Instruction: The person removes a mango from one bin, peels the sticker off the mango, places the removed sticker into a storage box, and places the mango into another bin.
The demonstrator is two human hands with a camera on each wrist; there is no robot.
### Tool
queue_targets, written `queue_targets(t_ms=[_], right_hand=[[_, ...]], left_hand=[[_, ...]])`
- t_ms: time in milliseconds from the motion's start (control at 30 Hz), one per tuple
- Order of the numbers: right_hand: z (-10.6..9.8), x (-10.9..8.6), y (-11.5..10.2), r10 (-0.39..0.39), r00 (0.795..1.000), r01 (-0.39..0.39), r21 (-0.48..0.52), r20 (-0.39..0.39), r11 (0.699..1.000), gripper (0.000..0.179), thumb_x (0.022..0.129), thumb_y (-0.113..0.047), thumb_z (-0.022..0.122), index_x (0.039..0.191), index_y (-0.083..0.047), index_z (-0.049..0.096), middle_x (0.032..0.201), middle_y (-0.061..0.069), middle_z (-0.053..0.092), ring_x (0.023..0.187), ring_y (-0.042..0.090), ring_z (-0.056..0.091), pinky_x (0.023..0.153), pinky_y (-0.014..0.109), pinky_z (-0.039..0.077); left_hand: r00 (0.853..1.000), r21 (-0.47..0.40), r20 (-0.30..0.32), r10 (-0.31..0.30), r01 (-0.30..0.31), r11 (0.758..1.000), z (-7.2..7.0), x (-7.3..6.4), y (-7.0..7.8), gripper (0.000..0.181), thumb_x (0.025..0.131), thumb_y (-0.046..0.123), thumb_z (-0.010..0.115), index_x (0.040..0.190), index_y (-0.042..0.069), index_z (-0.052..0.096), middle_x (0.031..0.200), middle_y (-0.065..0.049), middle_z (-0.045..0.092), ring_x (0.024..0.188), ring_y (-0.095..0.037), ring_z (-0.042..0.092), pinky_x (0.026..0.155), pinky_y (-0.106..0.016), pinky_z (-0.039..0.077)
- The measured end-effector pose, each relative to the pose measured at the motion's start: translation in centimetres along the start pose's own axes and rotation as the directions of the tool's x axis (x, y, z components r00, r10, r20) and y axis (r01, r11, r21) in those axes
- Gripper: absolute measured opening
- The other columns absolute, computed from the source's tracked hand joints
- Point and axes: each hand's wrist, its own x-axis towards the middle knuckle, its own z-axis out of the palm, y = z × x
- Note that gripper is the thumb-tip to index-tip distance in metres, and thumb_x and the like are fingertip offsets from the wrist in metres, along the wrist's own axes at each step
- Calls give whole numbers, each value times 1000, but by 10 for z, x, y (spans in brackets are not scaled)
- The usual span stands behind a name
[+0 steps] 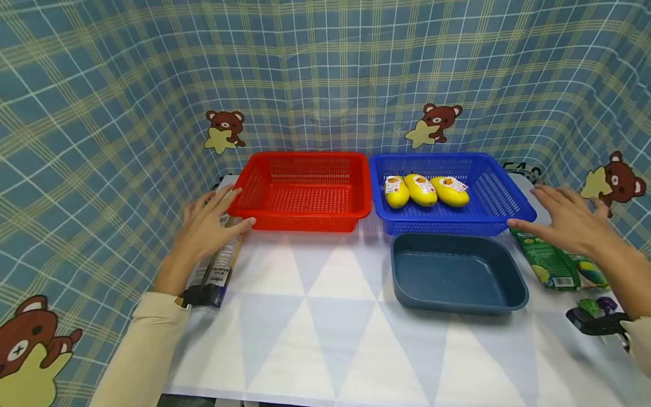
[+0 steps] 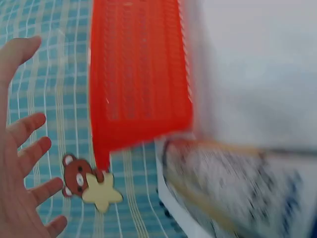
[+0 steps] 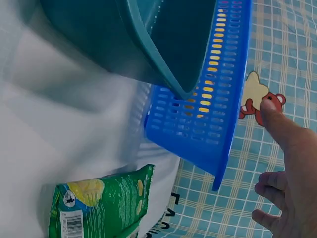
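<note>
Our spread, empty left hand (image 1: pixel 205 229) and right hand (image 1: pixel 572 219) flank the far red basket (image 1: pixel 302 223) and blue basket (image 1: pixel 447 228), which likely stops yellow fruits (image 1: pixel 421 193) rolling.

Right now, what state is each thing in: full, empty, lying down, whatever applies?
Left hand: fingers spread, holding nothing
Right hand: fingers spread, holding nothing
Red basket: upright, empty
Blue basket: upright, part-filled
Yellow fruit: three, labelled, lying in the blue basket
Tray: upright, empty
Green packaging: lying down; sealed or not, unclear
Left packaging: lying down, partly hidden
Curtain: hanging, creased
</note>
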Motion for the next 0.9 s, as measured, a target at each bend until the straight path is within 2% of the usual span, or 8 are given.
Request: queue_targets(t_ms=[167, 333, 567, 700, 900], right_hand=[[3, 5, 0, -12, 1000, 12, 12, 1, 1000, 96, 92, -66, 55, 151, 6, 29, 150, 37, 28, 134, 61, 18, 99, 82, 0], [3, 10, 3, -46, 999, 45, 29, 23, 999, 89, 95, -62, 54, 146, 8, 36, 147, 38, 32, 128, 63, 25, 94, 84, 7], [7, 16, 6, -50, 994, 44, 60, 96, 997, 89, 96, -63, 50, 145, 10, 38, 144, 41, 34, 128, 63, 26, 94, 80, 9], [10, 17, 6, -55, 989, 44, 82, 137, 996, 92, 97, -64, 48, 146, 12, 36, 142, 43, 34, 128, 63, 28, 94, 79, 11], [10, 16, 8, -30, 988, 16, 96, 153, 995, 93, 97, -64, 47, 147, 13, 33, 143, 44, 31, 128, 65, 26, 93, 80, 11]], left_hand=[[997, -76, -48, 65, -69, 995, 3, 24, 32, 86, 88, 72, 53, 158, 26, 33, 163, -5, 27, 144, -42, 21, 107, -75, 10], [990, -123, -49, 136, -141, 982, 8, 44, 68, 84, 88, 72, 55, 157, 28, 35, 161, -3, 29, 145, -37, 22, 110, -70, 11], [979, -140, -7, 204, -203, 969, 16, 73, 113, 84, 87, 71, 56, 156, 28, 36, 160, -3, 32, 146, -29, 25, 114, -64, 12], [973, -133, 21, 229, -224, 966, 19, 89, 133, 85, 86, 72, 55, 156, 28, 36, 160, -1, 32, 146, -28, 24, 115, -61, 14], [959, -144, 65, 276, -265, 953, 25, 108, 162, 86, 85, 73, 56, 156, 27, 37, 160, -1, 32, 146, -27, 25, 116, -61, 15]])
